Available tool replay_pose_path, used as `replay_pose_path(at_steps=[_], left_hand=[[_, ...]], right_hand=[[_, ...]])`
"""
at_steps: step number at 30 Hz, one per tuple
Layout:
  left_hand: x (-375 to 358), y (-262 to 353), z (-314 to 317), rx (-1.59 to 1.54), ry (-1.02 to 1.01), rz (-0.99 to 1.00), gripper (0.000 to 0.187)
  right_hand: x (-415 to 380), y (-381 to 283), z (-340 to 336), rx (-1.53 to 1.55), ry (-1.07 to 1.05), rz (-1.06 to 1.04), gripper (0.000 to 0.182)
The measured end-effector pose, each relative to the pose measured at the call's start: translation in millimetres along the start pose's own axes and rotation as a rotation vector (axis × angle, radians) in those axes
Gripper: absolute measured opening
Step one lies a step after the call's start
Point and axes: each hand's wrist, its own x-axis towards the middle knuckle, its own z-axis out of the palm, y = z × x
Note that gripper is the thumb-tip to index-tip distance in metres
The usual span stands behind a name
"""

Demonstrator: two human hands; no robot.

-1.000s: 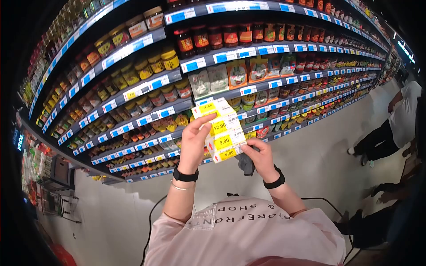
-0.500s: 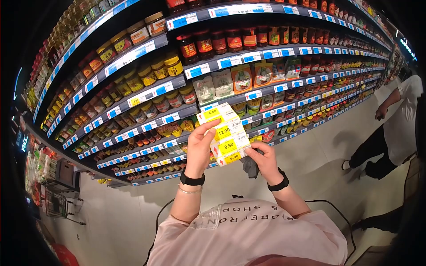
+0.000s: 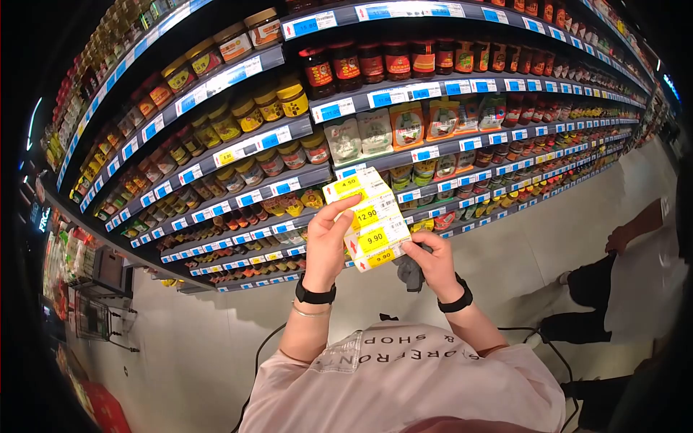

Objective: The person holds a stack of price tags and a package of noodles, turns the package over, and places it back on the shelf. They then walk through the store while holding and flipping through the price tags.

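Observation:
A sheet of price labels (image 3: 390, 225), yellow and white with prices such as 4.50, 12.90 and 9.90, is held up in front of the shelves. My left hand (image 3: 328, 242) grips its left edge, with the index finger lying across the upper labels. At the lower right edge, my right hand (image 3: 432, 263) pinches the sheet between thumb and fingers. Just under that hand is a dark grey object (image 3: 410, 276), partly covered, whose kind I cannot make out. Each wrist wears a black band.
Long curved shelves (image 3: 238, 155) carry jars (image 3: 292, 97), pouches (image 3: 408, 124) and blue-and-white price strips. Another person (image 3: 642, 267) stands at the right. A shopping cart (image 3: 97, 317) and a red object (image 3: 105, 408) are on the left. A black cord (image 3: 263, 345) loops beside my body.
The shelves have shifted slightly right in view. The other person's arm and legs appear lower and in a different pose. Both my hands keep hold of the label sheet, almost unmoved.

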Motion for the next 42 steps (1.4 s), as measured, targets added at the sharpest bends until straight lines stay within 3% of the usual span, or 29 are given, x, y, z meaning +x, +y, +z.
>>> replay_pose_path(at_steps=[42], left_hand=[[2, 2, 18, 0.084, 0.053, -0.019, 0.027]], right_hand=[[11, 2, -12, 0.111, -0.048, 0.023, 0.013]])
